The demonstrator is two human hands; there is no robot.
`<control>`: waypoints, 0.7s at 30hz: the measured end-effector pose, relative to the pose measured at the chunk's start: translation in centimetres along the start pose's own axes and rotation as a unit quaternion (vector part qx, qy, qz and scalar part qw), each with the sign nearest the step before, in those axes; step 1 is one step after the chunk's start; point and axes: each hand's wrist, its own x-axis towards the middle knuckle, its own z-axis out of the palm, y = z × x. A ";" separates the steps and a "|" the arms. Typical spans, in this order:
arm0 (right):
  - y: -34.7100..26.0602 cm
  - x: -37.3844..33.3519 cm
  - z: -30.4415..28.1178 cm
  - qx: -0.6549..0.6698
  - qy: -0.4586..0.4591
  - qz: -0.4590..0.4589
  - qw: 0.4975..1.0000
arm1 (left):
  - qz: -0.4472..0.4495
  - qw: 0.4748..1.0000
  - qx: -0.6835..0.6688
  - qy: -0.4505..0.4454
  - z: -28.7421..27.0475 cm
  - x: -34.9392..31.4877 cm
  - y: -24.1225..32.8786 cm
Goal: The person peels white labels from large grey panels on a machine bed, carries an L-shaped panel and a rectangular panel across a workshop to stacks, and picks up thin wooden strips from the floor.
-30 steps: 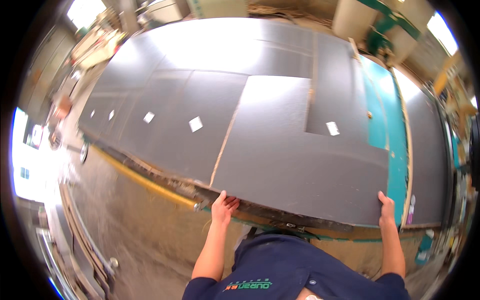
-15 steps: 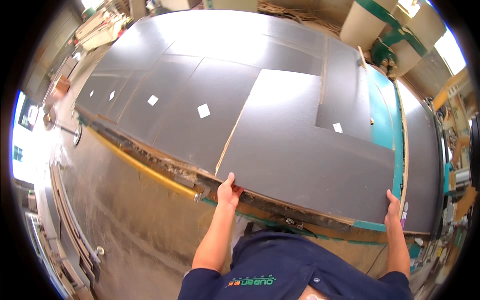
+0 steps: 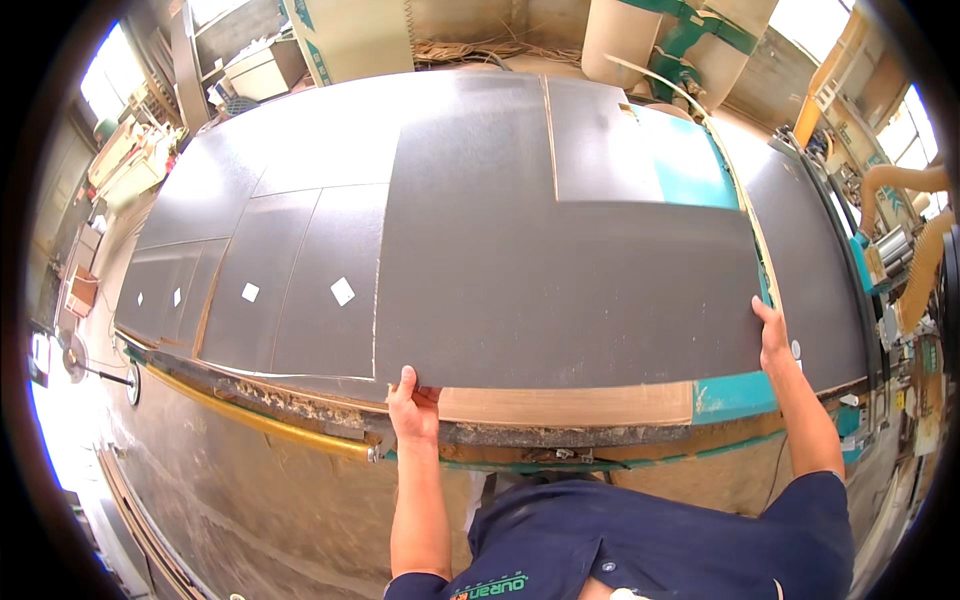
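A large dark grey panel [image 3: 560, 290] with an L-shaped outline lies between my hands over the machine bed. My left hand [image 3: 412, 408] grips its near left corner, thumb on top and fingers curled underneath. At the right edge, my right hand [image 3: 772, 338] holds the panel with its thumb upward; the other fingers are partly hidden. The panel's near edge stands apart from the bed edge, and a bare wood-coloured strip [image 3: 570, 404] and a turquoise strip [image 3: 735, 395] show below it. In its notch lie another grey piece [image 3: 605, 150] and a turquoise surface [image 3: 690, 160].
Left of the panel lie several cut grey boards [image 3: 265, 275], some with white labels [image 3: 343, 291]. A yellow rail [image 3: 250, 412] runs along the bed's near left side. A thin pale offcut strip [image 3: 735, 165] curves upward at the right. Hoses [image 3: 905, 185] and machinery stand far right.
The view has shifted. My hands have pushed or lifted the panel away from the near edge, uncovering the wood-coloured strip. Its far part now covers the labelled piece in the notch.
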 end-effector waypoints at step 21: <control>4.2 4.7 4.3 0.198 -0.233 -0.034 0.951 | 0.331 0.942 0.007 -0.053 7.1 -13.3 14.0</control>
